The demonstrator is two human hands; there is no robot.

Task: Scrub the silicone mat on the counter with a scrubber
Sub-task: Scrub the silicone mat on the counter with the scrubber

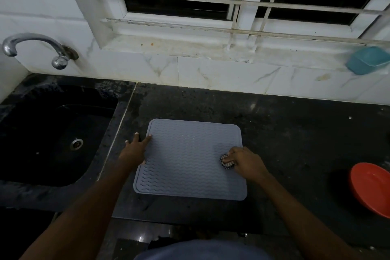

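A grey silicone mat [185, 158] with a wavy ribbed surface lies flat on the dark stone counter [285, 133]. My left hand [136, 150] rests on the mat's left edge, fingers spread, some on the mat and some on the counter. My right hand [247, 162] is closed around a small dark scrubber [226, 162], which presses on the mat near its right edge. Most of the scrubber is hidden under my fingers.
A black sink [52, 133] with a drain sits to the left, a chrome tap [35, 48] above it. A red bowl [371, 188] stands at the counter's right edge. A teal soap dish [367, 60] rests on the window ledge at the back right.
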